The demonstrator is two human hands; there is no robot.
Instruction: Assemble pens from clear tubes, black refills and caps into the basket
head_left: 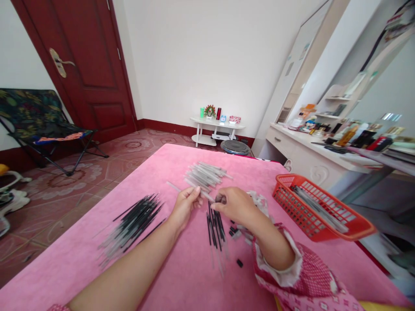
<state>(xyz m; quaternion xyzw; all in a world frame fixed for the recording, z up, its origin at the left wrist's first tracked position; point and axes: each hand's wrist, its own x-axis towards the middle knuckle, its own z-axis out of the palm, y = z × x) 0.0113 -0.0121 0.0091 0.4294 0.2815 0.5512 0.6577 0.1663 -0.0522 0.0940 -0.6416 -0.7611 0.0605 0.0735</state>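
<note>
My left hand (pixel 185 204) is closed on a clear pen barrel (pixel 175 186) that sticks out to the upper left. My right hand (pixel 234 204) pinches a small dark piece at the barrel's other end. Both hands hover over a pink cloth-covered table (pixel 181 276). Just beyond them lies a pile of clear barrels (pixel 205 174). Under my right hand is a small bunch of black refills (pixel 215 228) with a few small black caps (pixel 239 262) beside it. A larger heap of black refills (pixel 133 223) lies to the left.
A red plastic basket (pixel 319 208) with several finished pens stands at the right. Beyond it is a white dresser (pixel 311 151) crowded with bottles. A folding chair (pixel 39 125) and a dark red door (pixel 81 65) are at the left, a small white stand (pixel 216 128) at the back wall.
</note>
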